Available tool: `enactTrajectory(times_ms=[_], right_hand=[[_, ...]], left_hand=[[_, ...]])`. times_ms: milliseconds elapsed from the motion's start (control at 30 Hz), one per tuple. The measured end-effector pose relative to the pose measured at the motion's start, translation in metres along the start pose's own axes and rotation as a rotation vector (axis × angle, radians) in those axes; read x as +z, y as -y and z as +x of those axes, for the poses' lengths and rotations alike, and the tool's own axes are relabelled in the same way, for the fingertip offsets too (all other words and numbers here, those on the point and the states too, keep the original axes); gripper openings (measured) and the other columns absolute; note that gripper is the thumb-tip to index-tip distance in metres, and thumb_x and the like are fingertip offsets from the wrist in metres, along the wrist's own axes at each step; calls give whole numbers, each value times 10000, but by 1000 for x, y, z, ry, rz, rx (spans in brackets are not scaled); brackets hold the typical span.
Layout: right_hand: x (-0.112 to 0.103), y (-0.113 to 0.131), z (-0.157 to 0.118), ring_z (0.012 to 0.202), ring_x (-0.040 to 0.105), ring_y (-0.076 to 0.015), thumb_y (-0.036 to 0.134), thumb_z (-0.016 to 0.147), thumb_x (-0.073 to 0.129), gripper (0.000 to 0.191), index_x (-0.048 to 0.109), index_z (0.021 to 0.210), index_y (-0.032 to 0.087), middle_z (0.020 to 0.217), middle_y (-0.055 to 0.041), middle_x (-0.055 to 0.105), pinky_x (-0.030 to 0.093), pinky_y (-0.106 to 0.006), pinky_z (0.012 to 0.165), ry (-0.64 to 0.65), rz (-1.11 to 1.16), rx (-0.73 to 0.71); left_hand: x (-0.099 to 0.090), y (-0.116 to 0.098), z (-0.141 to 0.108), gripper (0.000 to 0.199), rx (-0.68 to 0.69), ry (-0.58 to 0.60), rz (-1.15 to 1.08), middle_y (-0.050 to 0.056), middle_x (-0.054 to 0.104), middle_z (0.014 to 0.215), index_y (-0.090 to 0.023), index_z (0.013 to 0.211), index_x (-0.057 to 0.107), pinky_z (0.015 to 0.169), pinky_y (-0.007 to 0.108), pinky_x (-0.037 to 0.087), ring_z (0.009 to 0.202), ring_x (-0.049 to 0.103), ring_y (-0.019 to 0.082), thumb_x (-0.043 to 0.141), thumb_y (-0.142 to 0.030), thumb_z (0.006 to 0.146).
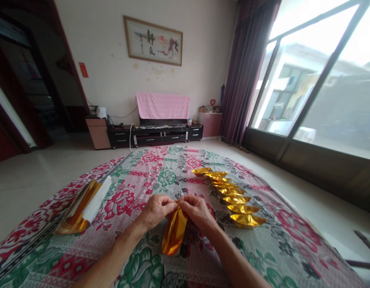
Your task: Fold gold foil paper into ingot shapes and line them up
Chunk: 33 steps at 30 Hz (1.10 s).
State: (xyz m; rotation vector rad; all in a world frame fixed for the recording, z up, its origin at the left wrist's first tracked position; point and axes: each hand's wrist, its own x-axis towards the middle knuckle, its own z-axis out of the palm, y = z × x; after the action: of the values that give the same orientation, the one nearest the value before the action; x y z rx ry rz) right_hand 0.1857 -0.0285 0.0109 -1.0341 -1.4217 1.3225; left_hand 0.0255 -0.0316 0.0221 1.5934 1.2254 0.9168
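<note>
Between my two hands is a strip of folded gold foil paper (174, 232), its near end hanging toward me over the cloth. My left hand (157, 211) pinches its far end between thumb and fingers. From the other side my right hand (197, 210) pinches the same end, the thumbs almost meeting. To the right, several finished gold paper ingots (247, 221) lie in a slanting row that runs away from me. A stack of gold and white foil sheets (80, 214), partly curled, rests at the left.
A flowered cloth (149, 256) covers the rounded table. Beyond it, across the floor, a low black TV cabinet (161, 138) stands by the wall, with a pink cloth (163, 105) over the screen. Large windows (331, 88) and a purple curtain (247, 72) are on the right.
</note>
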Motion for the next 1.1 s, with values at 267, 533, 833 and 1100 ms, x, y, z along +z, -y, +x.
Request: enactTrajectory(times_ms=[267, 533, 833, 1100], right_hand=[[1, 0, 2, 450, 397, -65, 409, 653, 590, 265, 587, 713, 151, 530, 37, 505, 323, -174, 426, -247, 80, -36], [4, -1, 2, 497, 440, -74, 415, 649, 626, 267, 611, 746, 166, 595, 30, 550, 359, -183, 479, -192, 164, -51], [6, 3, -2, 540, 460, -80, 370, 658, 632, 256, 647, 796, 154, 622, 22, 571, 364, -195, 526, -20, 161, -48], [6, 6, -3, 525, 455, -77, 303, 633, 630, 222, 624, 783, 139, 608, 22, 565, 353, -195, 513, -30, 162, 19]], left_hand=[[-7, -10, -7, 442, -238, 197, -261, 63, 663, 672, -127, 775, 656, 517, 242, 414, 559, 583, 155, 538, -545, 696], [-6, -11, -6, 377, -195, 162, -314, 49, 653, 648, -121, 721, 645, 526, 232, 406, 569, 574, 146, 585, -492, 690], [-6, -5, -4, 318, -171, 135, -487, 17, 616, 609, -118, 724, 610, 530, 222, 406, 541, 547, 120, 643, -429, 666], [-7, -5, -4, 326, -130, 160, -428, 14, 613, 616, -108, 755, 640, 528, 219, 409, 556, 548, 123, 643, -422, 667]])
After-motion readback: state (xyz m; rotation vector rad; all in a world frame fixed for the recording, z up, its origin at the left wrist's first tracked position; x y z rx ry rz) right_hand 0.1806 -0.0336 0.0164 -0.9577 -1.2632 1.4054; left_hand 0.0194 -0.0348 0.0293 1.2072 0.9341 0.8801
